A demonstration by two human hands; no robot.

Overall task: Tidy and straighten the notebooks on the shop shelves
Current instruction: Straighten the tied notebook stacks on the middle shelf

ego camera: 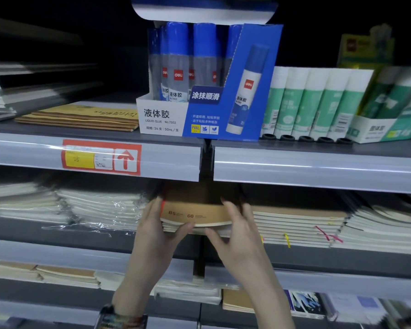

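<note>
A stack of brown kraft-cover notebooks [196, 213] sits on the middle shelf [93, 231], its top cover printed "B5" and "60". My left hand [158, 230] grips the stack's left front corner, thumb underneath. On the right front corner rests my right hand [234, 236], fingers on the top cover and thumb below. To the right lies another stack of kraft notebooks [297, 224] with coloured ribbon markers. Plastic-wrapped white notebooks [105, 207] lie to the left.
The upper shelf [318, 162] carries a blue liquid glue box [199, 96], green glue sticks [313, 100] and flat brown letter pads [81, 118]. A red price tag [101, 157] sits on its rail. More notebooks [67, 275] fill the lower shelf.
</note>
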